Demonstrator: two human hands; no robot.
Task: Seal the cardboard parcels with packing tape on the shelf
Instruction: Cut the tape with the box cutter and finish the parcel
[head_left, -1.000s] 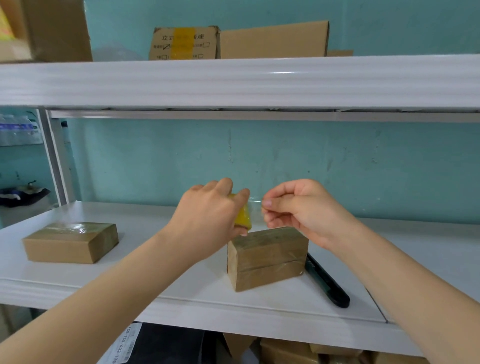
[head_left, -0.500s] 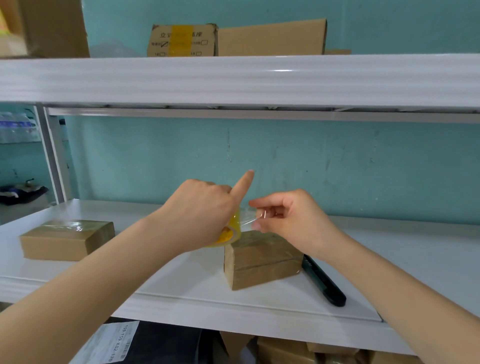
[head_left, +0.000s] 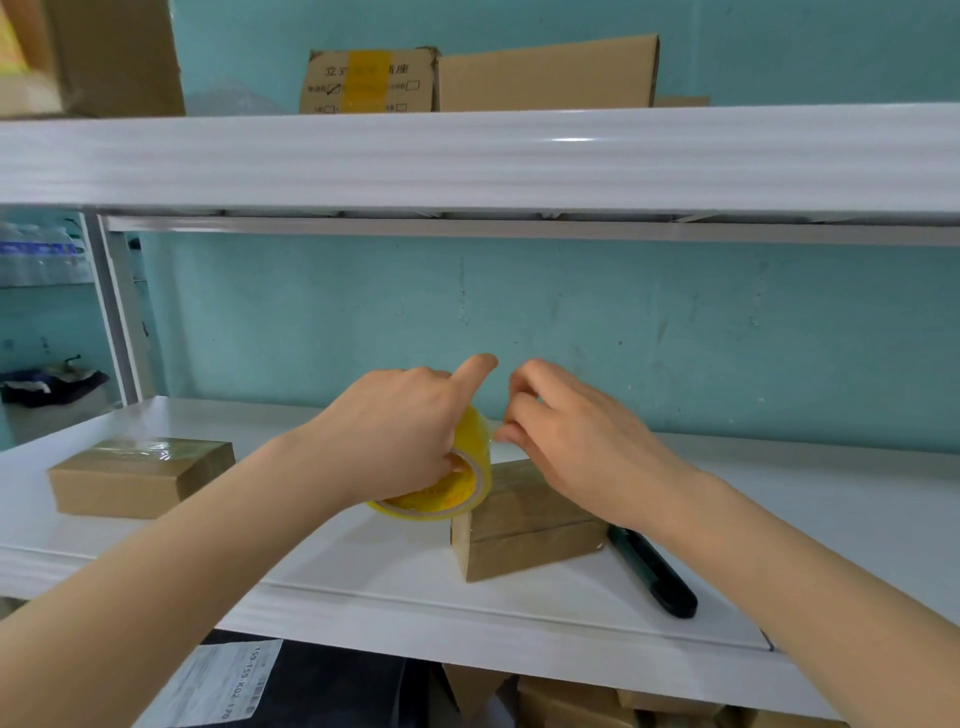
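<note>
The left hand (head_left: 395, 436) is wrapped around a yellow tape roll (head_left: 457, 483), its fingers curled into the cardboard core and the forefinger raised straight above the roll's rim. The roll hangs tilted, its lower edge touching or just above the upper left corner of the small parcel (head_left: 524, 525); which of the two cannot be told. The right hand (head_left: 571, 441) is closed in a pinch at the roll's upper right edge, thumb and fingertips nipping what looks like the clear free end of the tape, though the film itself is too faint to follow. This hand hovers over the back of the same parcel and hides part of its top. The parcel stands on the white shelf (head_left: 363, 582), near the front lip, with a seam running across its near face. Just beside it on the right lies a dark box cutter (head_left: 654, 577), angled toward the shelf's front edge. Well apart to the left sits a flatter parcel (head_left: 140, 475) with glossy tape across its top. On the upper shelf (head_left: 467, 161) stand larger cartons (head_left: 545, 75), one with a yellow strip of tape
</note>
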